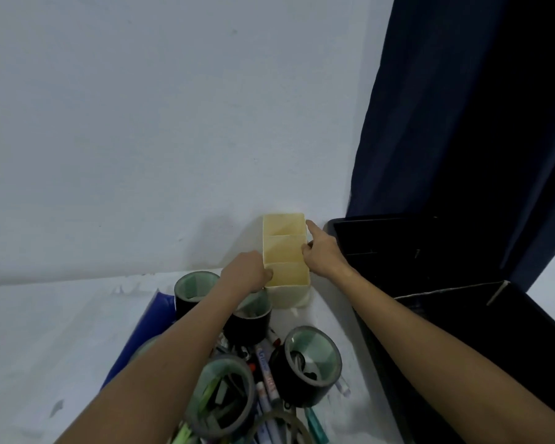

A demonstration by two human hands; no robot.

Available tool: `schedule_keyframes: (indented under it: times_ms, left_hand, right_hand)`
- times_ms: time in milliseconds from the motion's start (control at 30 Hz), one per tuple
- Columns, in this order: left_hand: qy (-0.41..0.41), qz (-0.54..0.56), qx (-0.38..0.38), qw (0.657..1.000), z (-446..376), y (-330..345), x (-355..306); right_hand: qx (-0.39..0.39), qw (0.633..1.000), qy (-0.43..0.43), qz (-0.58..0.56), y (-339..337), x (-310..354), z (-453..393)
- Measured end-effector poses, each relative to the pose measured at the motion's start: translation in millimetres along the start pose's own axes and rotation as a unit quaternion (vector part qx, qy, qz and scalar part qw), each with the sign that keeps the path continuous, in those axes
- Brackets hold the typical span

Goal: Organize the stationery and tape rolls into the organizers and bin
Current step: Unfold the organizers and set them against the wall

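A cream organizer point(285, 248) with three empty compartments stands on the white surface against the wall. My left hand point(245, 275) grips its left wall near the front compartment. My right hand point(322, 249) holds its right wall, index finger stretched along the rim. Several black tape rolls lie in front: one point(194, 291) at the left, one point(250, 318) under my left forearm, one point(308, 363) at the right, one point(223, 395) nearest me. Markers and pens point(268, 379) lie scattered between and under the rolls.
A black bin point(436, 261) stands open at the right, beside the organizer. A dark blue curtain point(462, 107) hangs above it. A blue sheet point(148, 331) lies under the pile at the left. The white wall point(141, 123) rises directly behind the organizer.
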State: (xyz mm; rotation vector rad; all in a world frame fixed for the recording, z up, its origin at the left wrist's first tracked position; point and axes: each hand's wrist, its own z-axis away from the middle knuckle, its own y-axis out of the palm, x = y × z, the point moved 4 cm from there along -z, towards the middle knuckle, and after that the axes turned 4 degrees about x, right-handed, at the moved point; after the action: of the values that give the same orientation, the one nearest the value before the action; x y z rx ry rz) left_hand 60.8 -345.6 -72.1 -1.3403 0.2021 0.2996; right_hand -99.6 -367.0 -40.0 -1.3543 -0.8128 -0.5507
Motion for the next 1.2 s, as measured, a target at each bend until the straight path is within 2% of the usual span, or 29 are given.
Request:
schedule_keyframes:
  times_ms: [300,533,600,667,767,833,933,1033,1200]
  left_hand:
    - [-0.019,0.015,-0.001,1.000,1.0,8.4,-9.8]
    - [-0.025,0.032,-0.008,0.999,-1.5,5.8,-10.3]
    - [-0.020,0.028,-0.004,0.999,-1.0,4.3,-7.7]
    - [-0.012,0.038,-0.004,0.999,2.6,-0.7,-6.6]
    - [-0.014,0.069,-0.046,0.996,16.4,-28.6,-2.1]
    - [-0.016,0.083,-0.074,0.994,32.8,-56.9,7.4]
    - [-0.043,0.089,-0.098,0.990,68.5,-95.1,42.7]
    - [-0.108,0.084,-0.105,0.985,117.5,-114.7,95.3]
    - [-0.234,0.114,-0.049,0.964,196.7,-95.9,184.5]
  right_hand:
    - [-0.003,0.999,0.009,-0.054,4.7,-12.4,-10.8]
    - [-0.033,0.998,-0.004,-0.058,6.7,-12.2,-18.1]
    - [-0.042,0.999,-0.001,-0.025,8.0,-11.3,-17.6]
    - [-0.075,0.996,-0.009,0.056,6.4,-8.1,-15.2]
    - [-0.097,0.990,-0.046,0.095,2.1,12.8,-7.3]
    - [-0.058,0.990,-0.088,0.090,5.1,35.4,-0.9]
    - [0.077,0.980,-0.159,0.097,31.3,75.2,15.6]
    - [0.200,0.941,-0.240,0.128,71.4,112.8,38.6]
    - [0.316,0.878,-0.320,0.165,135.7,149.7,65.5]
